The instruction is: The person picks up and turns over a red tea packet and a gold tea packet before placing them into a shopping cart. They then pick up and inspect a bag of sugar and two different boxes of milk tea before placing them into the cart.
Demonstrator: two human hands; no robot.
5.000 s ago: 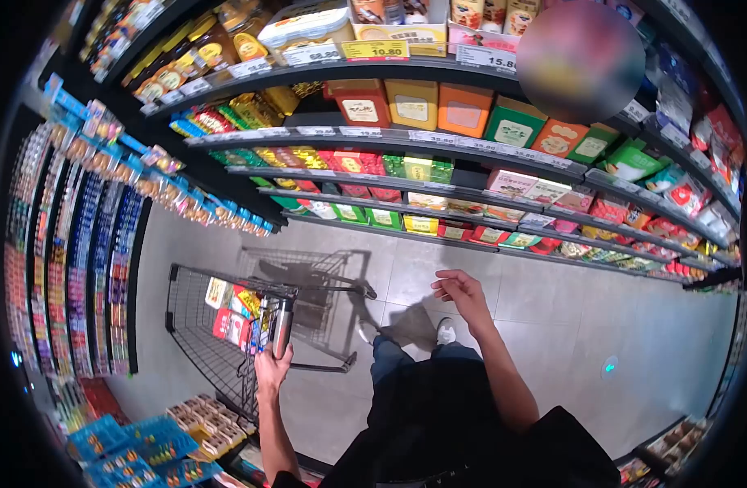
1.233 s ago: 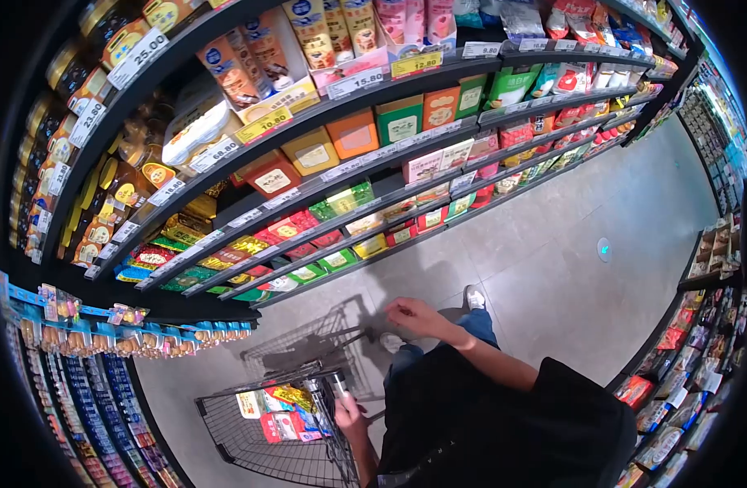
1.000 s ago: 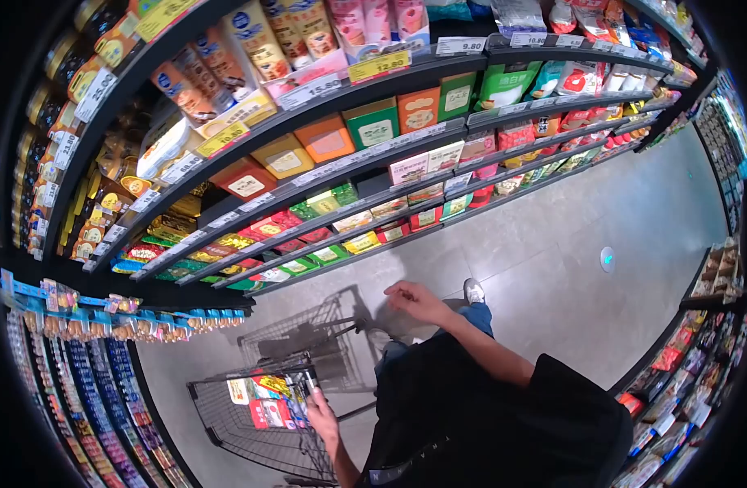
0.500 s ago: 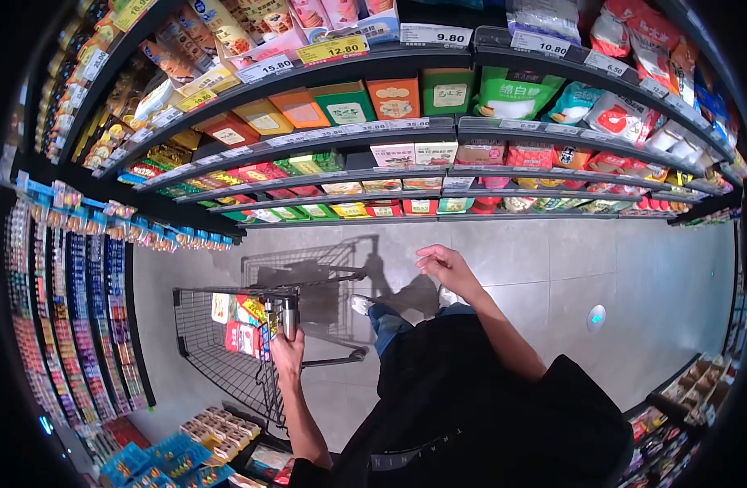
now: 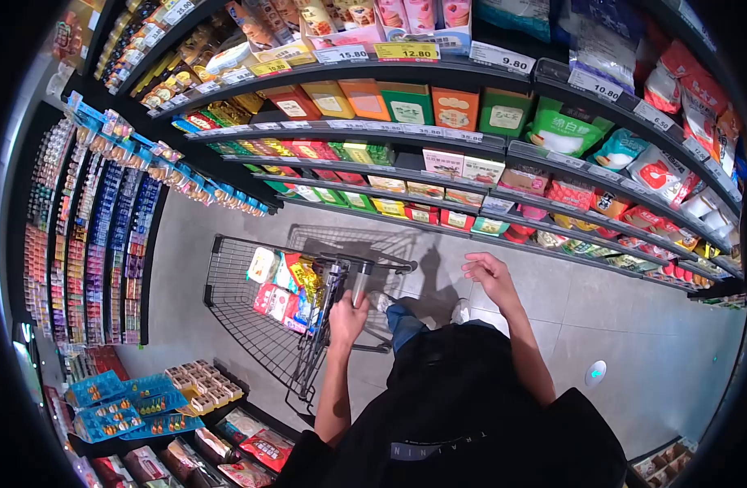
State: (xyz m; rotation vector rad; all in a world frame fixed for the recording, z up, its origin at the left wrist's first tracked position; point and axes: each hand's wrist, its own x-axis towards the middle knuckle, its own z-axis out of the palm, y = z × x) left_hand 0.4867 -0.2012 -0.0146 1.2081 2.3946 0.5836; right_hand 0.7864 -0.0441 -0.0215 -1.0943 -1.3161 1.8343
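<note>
My left hand (image 5: 348, 319) is closed round the handle of a dark wire shopping cart (image 5: 241, 305). Several packages lie in the cart: a red-and-white bag (image 5: 275, 302), a white-lidded pack (image 5: 262, 265) and a shiny gold pack (image 5: 307, 281) among them. My right hand (image 5: 490, 278) is in the air over the floor in front of my body, its fingers loosely stretched and nothing in them. It is apart from both the cart and the shelves.
Long shelves (image 5: 471, 138) of boxes and bags with price tags run across the front. A rack of small colourful items (image 5: 97, 244) stands at left. Blue trays (image 5: 137, 407) and a crate of small boxes (image 5: 202, 385) sit lower left. Grey tiled floor (image 5: 617, 325) extends right.
The view has turned, so the shelves now slope down to the right. The cart appears further right and more angled. My left hand stays on its handle; my right hand remains raised and empty.
</note>
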